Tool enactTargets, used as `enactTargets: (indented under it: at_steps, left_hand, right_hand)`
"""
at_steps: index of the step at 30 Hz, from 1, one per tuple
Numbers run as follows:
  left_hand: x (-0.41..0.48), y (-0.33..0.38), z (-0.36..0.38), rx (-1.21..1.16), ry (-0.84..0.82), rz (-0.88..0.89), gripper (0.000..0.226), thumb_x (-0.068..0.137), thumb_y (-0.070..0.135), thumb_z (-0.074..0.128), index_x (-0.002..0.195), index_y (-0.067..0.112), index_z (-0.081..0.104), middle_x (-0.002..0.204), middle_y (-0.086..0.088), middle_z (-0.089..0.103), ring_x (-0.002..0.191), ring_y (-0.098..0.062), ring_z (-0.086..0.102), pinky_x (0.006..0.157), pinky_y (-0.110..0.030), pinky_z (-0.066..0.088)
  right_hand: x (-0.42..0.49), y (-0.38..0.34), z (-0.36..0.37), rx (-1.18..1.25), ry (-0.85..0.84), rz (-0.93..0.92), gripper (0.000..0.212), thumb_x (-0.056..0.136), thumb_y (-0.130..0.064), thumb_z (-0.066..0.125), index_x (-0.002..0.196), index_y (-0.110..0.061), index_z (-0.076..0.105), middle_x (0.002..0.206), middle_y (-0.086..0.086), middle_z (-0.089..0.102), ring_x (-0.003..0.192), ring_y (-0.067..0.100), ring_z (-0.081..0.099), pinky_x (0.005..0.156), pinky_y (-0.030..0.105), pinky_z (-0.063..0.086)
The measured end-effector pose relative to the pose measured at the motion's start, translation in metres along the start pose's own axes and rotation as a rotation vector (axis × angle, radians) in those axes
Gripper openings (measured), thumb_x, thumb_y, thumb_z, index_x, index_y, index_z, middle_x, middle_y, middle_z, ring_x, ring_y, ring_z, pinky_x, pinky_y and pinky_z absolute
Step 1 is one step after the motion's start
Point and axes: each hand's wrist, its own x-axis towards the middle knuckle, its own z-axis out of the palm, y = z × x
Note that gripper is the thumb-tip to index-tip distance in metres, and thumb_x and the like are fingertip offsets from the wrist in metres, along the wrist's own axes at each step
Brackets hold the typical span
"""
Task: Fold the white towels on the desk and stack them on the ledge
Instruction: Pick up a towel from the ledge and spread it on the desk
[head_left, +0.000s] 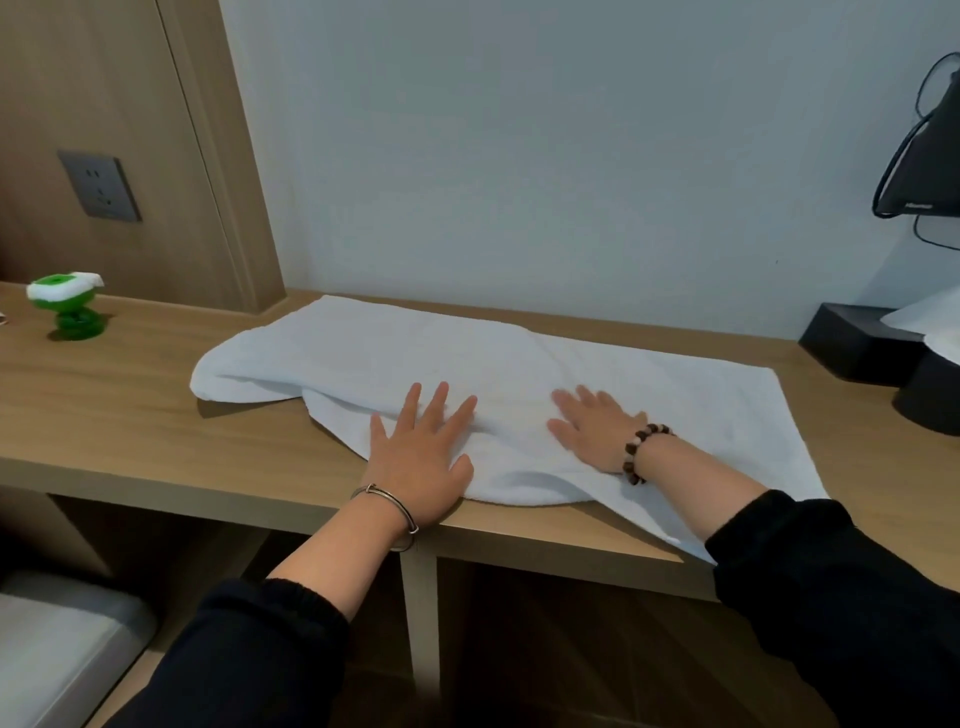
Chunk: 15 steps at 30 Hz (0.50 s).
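Note:
A white towel (395, 353) lies spread lengthwise across the wooden desk (130, 410), its left end doubled over and its right corner hanging past the front edge. My left hand (421, 452) presses flat on the towel's near edge, fingers straight and spread. To its right, my right hand (592, 431) also lies flat on the cloth with straight fingers. Neither hand grips anything.
A green and white ornament (67, 306) stands at the desk's far left. Black boxes (857, 348) with white paper sit at the far right, below a black device with cables (924, 156). A wall socket (98, 184) is on the wooden panel. A pale seat (57, 639) sits lower left.

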Motion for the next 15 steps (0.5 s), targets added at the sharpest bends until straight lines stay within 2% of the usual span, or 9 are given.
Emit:
enactTargets:
  at_steps: [2,5,8,11,13,15]
  left_hand:
    - [0.000,-0.001,0.000,0.001,-0.024,0.068,0.062,0.093,0.045,0.024,0.147,0.045,-0.006,0.158,0.008,-0.015,0.143,-0.020,-0.022,0.113,-0.055,-0.004]
    - [0.000,-0.001,-0.001,-0.022,-0.076,0.111,0.054,0.095,0.050,0.024,0.147,0.045,0.011,0.159,0.011,-0.009,0.145,-0.016,-0.016,0.115,-0.051,-0.003]
    - [0.001,0.000,-0.002,-0.059,-0.088,0.081,0.052,0.095,0.053,0.025,0.146,0.044,0.020,0.159,0.012,0.000,0.146,-0.014,-0.007,0.116,-0.048,0.001]
    - [0.002,0.002,-0.003,-0.071,-0.053,0.031,0.052,0.094,0.054,0.028,0.145,0.042,0.028,0.158,0.008,0.014,0.145,-0.016,0.008,0.116,-0.044,0.009]
    - [0.001,0.005,-0.004,-0.076,0.030,-0.004,0.048,0.094,0.052,0.031,0.138,0.036,0.043,0.151,0.005,0.034,0.138,-0.019,0.027,0.109,-0.039,0.024]
    - [-0.003,0.007,-0.007,-0.040,0.152,-0.043,0.041,0.093,0.049,0.034,0.118,0.029,0.059,0.127,0.002,0.056,0.118,-0.021,0.045,0.091,-0.036,0.036]
  right_hand:
    - [0.005,0.006,0.006,-0.016,-0.016,-0.043,0.058,0.095,-0.060,0.012,0.148,-0.043,0.000,0.159,-0.007,-0.009,0.146,0.023,-0.006,0.110,0.062,0.003]
    - [0.017,0.029,-0.007,0.003,0.003,0.055,0.052,0.099,-0.052,0.012,0.149,-0.041,0.002,0.159,-0.007,-0.008,0.146,0.020,-0.004,0.113,0.060,0.002]
    - [0.021,0.036,-0.020,-0.091,0.027,0.146,0.051,0.101,-0.045,0.012,0.151,-0.037,0.002,0.159,-0.003,-0.010,0.146,0.023,-0.005,0.114,0.059,0.002]
    - [0.008,0.011,-0.020,-0.094,0.136,0.103,0.055,0.100,-0.042,0.020,0.151,-0.028,0.004,0.160,0.001,-0.008,0.146,0.025,-0.003,0.114,0.057,0.004]
    - [-0.010,-0.006,-0.013,-0.020,0.184,0.068,0.058,0.098,-0.044,0.027,0.149,-0.023,0.013,0.159,0.003,0.004,0.144,0.027,0.009,0.112,0.057,0.012]
    - [-0.033,-0.015,-0.001,0.001,0.185,0.077,0.057,0.096,-0.046,0.028,0.147,-0.023,0.020,0.157,0.003,0.010,0.142,0.027,0.016,0.110,0.057,0.017]
